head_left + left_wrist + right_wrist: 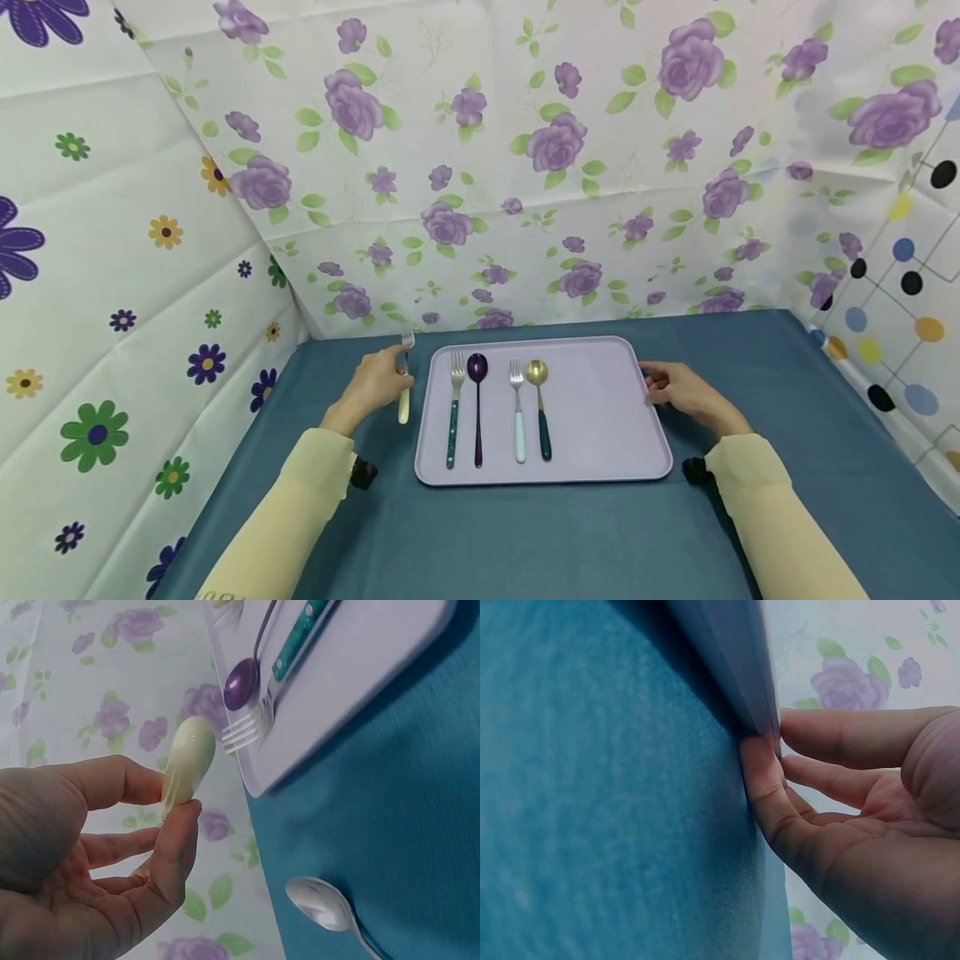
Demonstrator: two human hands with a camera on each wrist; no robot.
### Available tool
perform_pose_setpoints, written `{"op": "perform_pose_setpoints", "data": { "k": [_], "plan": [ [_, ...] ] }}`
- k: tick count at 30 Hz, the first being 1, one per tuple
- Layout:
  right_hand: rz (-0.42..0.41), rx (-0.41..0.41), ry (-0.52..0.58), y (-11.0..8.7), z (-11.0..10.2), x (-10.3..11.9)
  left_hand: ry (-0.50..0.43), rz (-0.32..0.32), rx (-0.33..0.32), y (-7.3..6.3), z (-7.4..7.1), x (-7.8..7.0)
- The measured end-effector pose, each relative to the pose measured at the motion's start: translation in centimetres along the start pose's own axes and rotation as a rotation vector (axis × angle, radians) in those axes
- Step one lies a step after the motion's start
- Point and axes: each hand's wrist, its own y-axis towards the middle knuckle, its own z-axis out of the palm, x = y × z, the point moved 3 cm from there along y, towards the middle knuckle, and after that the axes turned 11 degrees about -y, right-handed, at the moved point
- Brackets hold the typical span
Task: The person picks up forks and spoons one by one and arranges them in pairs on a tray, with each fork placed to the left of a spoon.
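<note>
Between the thumb and fingers of my left hand (375, 383) is a fork with a cream handle (404, 405), held upright left of the tray. In the left wrist view its rounded handle end (192, 754) points at the camera. My right hand (686, 390) pinches the right rim of a pale lilac tray (600, 408). On the tray lie a fork with a dark teal handle (453, 425), a purple spoon (477, 392), a fork with a pale mint handle (519, 425) and a gold spoon with a dark green handle (543, 425).
A silver spoon (319, 904) lies on the blue tablecloth (525, 542) beside the tray; in the head view it is hidden. Flower-printed cloth (510, 167) stands behind the table, with patterned cloth at both sides.
</note>
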Motion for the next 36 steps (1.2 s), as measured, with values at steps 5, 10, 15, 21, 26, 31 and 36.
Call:
{"op": "perform_pose_setpoints", "data": {
  "k": [5, 10, 15, 21, 26, 31, 36],
  "plan": [
    [0.006, -0.003, -0.010, 0.1, -0.1, 0.0, -0.007, 0.023, 0.004, 0.0, 0.7, -0.9],
    [0.011, -0.003, -0.007, 0.2, -0.2, 0.0, -0.031, 0.039, 0.017, 0.0, 1.4, -1.8],
    [0.017, -0.004, -0.007, 0.1, -0.2, 0.0, -0.036, 0.040, 0.026, 0.1, 2.1, -2.2],
    [0.020, -0.001, 0.003, 0.0, 0.0, 0.1, -0.040, 0.044, 0.028, 0.0, 2.5, -2.4],
    [0.021, -0.002, -0.006, -0.1, 0.1, 0.0, -0.053, 0.055, 0.030, 0.0, 2.7, -2.8],
    [0.014, -0.005, -0.010, -0.1, 0.1, 0.0, -0.063, 0.067, 0.035, 0.1, 3.0, -3.4],
    [0.012, -0.003, -0.012, 0.0, 0.1, -0.1, -0.071, 0.080, 0.057, 0.1, 3.5, -4.2]
  ]
}}
